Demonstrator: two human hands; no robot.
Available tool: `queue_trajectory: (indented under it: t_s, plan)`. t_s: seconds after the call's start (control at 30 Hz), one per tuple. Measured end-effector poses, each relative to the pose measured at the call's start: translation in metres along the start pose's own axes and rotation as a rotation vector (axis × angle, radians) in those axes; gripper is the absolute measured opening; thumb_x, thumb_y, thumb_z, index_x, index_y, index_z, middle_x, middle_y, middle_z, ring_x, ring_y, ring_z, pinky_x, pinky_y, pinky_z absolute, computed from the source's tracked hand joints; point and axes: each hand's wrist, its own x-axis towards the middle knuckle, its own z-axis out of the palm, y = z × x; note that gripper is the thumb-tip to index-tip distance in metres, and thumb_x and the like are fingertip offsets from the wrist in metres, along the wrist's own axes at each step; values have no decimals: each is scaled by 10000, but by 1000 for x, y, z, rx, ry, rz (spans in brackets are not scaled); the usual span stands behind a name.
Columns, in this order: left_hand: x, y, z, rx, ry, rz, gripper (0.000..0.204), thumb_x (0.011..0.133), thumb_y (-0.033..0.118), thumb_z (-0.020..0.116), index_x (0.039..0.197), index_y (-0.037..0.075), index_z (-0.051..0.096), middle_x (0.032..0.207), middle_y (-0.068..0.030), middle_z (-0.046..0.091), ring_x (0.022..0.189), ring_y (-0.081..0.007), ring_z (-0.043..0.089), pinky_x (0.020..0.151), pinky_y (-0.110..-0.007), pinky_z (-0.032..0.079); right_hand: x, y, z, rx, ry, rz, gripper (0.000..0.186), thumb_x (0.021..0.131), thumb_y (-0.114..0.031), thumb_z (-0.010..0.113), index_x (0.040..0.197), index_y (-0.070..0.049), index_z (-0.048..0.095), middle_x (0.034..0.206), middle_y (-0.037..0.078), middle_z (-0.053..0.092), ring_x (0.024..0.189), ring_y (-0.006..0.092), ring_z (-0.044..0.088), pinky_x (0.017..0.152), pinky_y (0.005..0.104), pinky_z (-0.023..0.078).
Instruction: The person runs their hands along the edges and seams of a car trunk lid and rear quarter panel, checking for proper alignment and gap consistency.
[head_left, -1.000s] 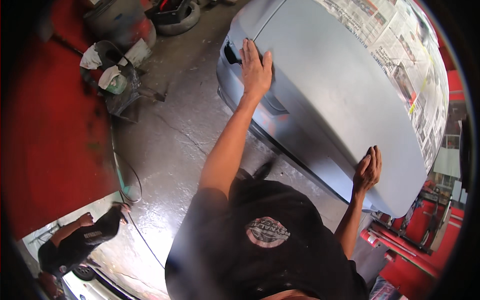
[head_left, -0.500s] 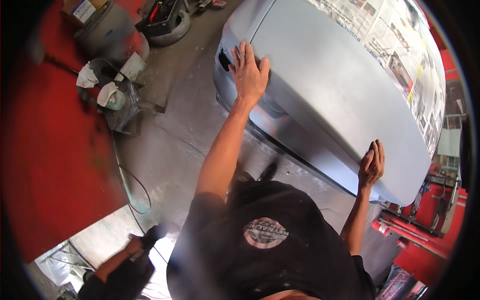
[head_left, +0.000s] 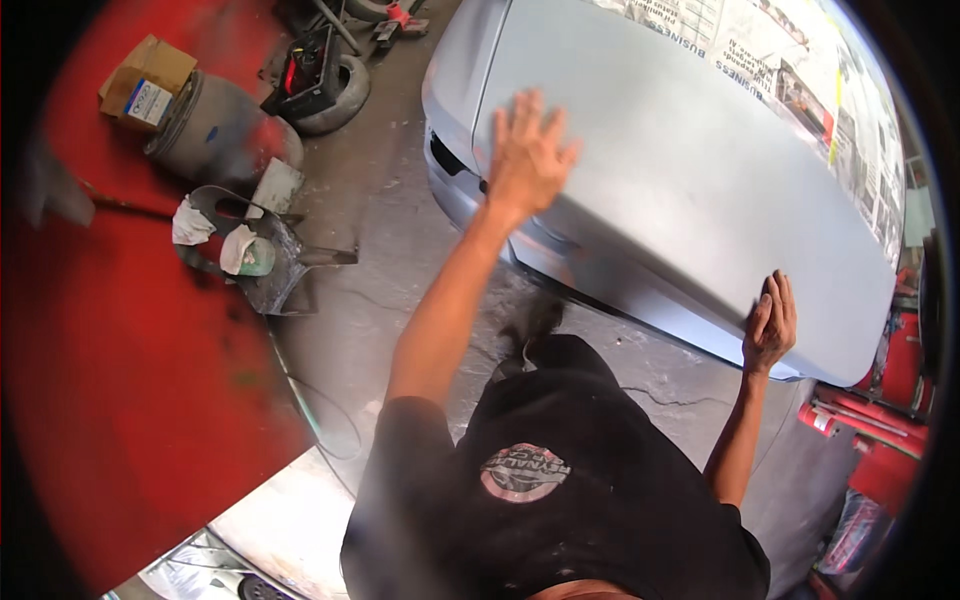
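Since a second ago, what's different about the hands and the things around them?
The left hand has moved right, away from the dark opening at the car's corner and over the grey lid; blur hides whether it touches. The view has shifted, and the other person at lower left is out of sight. The right hand stays at the lid's near edge, the newspaper beyond.

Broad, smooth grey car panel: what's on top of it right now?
On the grey panel, the bare right hand rests at the near edge. The bare left hand is blurred over its left part, contact unclear. The surface beneath both hands is hidden.
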Motion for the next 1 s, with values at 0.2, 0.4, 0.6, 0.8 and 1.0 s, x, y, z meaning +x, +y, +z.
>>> queue_trajectory:
  t_s: [0.2,0.4,0.6,0.8,1.0]
  plan:
    - [-5,32,13,-184,-71,334,549,983,389,634,1434,79,585,1535,-219,481,1440,-403,415,1191,-573,277,-6,20,-20,45,60,10,307,889,-90,593,1137,25,732,1280,221,688,1247,402,631,1058,491,496]
    - [45,-94,-1,-43,-198,197,586,1058,235,537,1543,-55,385,1613,-276,351,1526,-409,276,1261,-495,176,10,8,-10,54,80,118,226,850,-193,700,1028,-54,713,1196,131,700,1146,321,664,965,434,552]
    - [108,-130,30,-183,-224,138,632,1105,355,374,1606,-14,264,1679,-277,172,1558,-412,170,1268,-478,142,-5,-20,-10,-86,250,488,263,882,-179,684,1112,-62,732,1276,156,673,1251,355,598,1100,515,432]
    - [144,-131,23,-231,-244,299,595,1115,336,370,1598,-2,295,1678,-289,151,1557,-433,147,1261,-481,157,-12,-41,23,-156,302,784,375,991,-294,540,1240,-69,708,1447,204,556,1436,411,410,1214,609,176]
    - [150,-138,37,-229,-200,410,555,1109,324,394,1575,22,377,1680,-279,151,1548,-457,161,1247,-516,188,18,-127,58,-231,303,932,437,1008,-340,530,1336,-90,676,1547,221,444,1505,468,269,1227,634,102]
